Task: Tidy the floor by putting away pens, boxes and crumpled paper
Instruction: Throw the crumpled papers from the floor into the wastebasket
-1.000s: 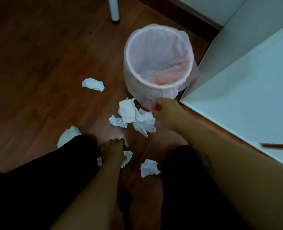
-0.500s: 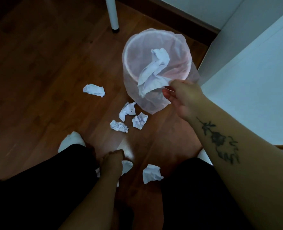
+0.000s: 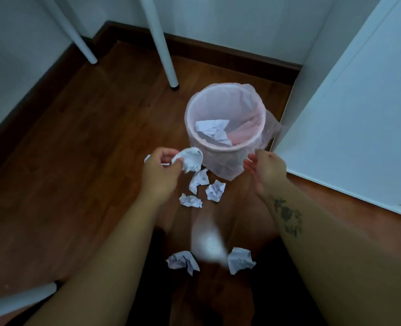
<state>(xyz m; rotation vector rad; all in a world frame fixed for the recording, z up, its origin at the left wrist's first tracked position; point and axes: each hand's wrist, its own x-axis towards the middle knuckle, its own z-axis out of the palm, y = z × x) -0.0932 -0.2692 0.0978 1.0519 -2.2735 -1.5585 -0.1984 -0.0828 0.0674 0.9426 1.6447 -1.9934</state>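
A pink-lined waste bin stands on the wooden floor, with crumpled white paper lying inside it. My left hand pinches a crumpled paper ball just left of the bin's front. My right hand hovers at the bin's near right side, fingers loosely spread and holding nothing. Three paper balls lie on the floor between my hands. Two more paper balls lie nearer to me, between my legs.
Two white table legs stand behind the bin near the dark skirting. A white cabinet fills the right side, close to the bin. Another white leg crosses the lower left corner. Bare wooden floor stretches to the left.
My right hand let go of the paper, which now lies in the bin. My left hand rose from the floor with a paper ball. The view tilted upward.
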